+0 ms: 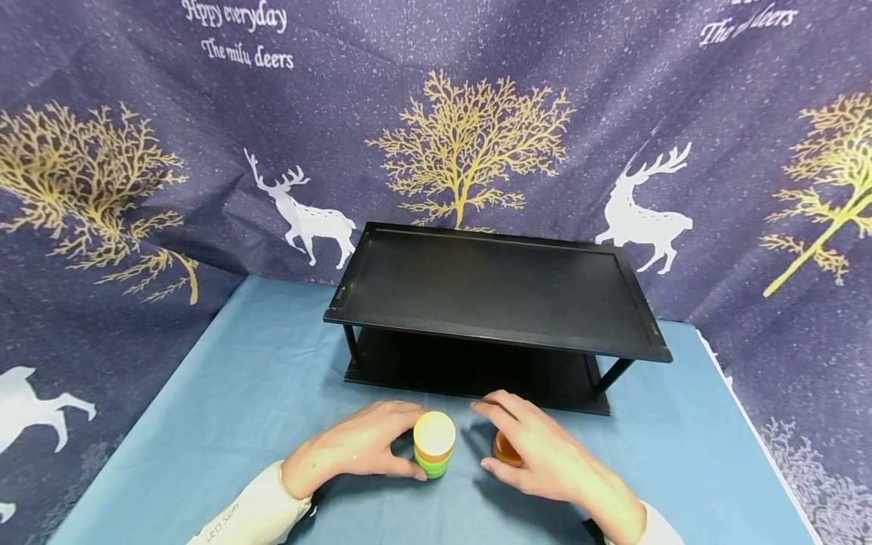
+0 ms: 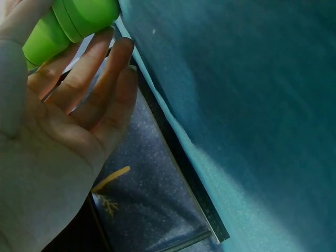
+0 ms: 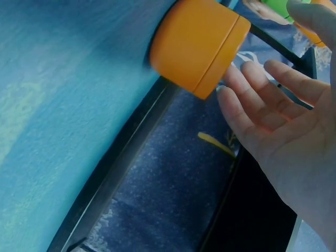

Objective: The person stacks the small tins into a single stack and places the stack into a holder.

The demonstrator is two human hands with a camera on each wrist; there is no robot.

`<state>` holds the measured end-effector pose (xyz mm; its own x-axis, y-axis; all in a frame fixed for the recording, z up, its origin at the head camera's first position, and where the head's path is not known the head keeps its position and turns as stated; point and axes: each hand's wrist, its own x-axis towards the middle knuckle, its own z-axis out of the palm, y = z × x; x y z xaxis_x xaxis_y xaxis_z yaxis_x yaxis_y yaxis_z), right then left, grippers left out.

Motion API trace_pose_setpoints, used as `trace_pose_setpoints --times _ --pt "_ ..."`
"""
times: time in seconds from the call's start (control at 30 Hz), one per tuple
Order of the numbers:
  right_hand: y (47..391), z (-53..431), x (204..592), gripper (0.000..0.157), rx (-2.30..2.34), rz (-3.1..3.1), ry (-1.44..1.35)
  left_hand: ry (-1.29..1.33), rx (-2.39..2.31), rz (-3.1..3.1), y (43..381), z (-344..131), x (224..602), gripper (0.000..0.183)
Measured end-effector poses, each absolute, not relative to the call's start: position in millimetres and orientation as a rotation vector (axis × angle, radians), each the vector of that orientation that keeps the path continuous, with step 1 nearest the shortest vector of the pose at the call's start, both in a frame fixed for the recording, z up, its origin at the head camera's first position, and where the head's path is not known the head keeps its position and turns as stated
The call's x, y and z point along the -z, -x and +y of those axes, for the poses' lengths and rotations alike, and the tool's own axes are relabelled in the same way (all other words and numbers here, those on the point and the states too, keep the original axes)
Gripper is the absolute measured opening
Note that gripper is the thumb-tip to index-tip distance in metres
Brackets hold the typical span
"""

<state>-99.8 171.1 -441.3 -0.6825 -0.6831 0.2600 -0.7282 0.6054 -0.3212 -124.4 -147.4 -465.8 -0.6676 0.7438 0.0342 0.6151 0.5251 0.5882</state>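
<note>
In the head view, a small stack of round containers stands on the blue cloth, a green container (image 1: pixel 434 465) below and an orange container with a pale yellow top (image 1: pixel 434 436) above. My left hand (image 1: pixel 368 443) holds the stack at its left side, thumb across the front of the green one and fingers behind. The left wrist view shows the seam round the green container (image 2: pixel 68 23). To the right, my right hand (image 1: pixel 534 446) reaches around another orange container (image 1: pixel 506 452), partly hidden under it. In the right wrist view its fingers are spread beside this orange container (image 3: pixel 197 44).
A black two-level rack (image 1: pixel 490 291) stands just beyond both hands, its lower shelf (image 1: pixel 470 367) close to the fingertips. Blue cloth (image 1: pixel 225 393) covers the table. Behind and at the sides hangs a dark blue curtain (image 1: pixel 327 113) with deer and trees.
</note>
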Motion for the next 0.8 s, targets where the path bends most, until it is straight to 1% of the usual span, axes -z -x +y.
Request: trace_pose_setpoints --times 0.2,0.43,0.8 --pt "100.4 175.7 442.8 0.070 -0.624 -2.739 -1.183 -1.151 -0.851 2.544 124.5 -147.7 466.4 0.058" --pt "101.0 182.1 443.7 0.068 -0.597 -2.761 -1.162 -1.155 -0.848 2.548 124.9 -147.3 466.7 0.056" --pt "99.3 191.1 447.8 0.065 -0.590 -2.830 -1.117 -1.134 -0.837 2.538 124.2 -147.1 465.7 0.058"
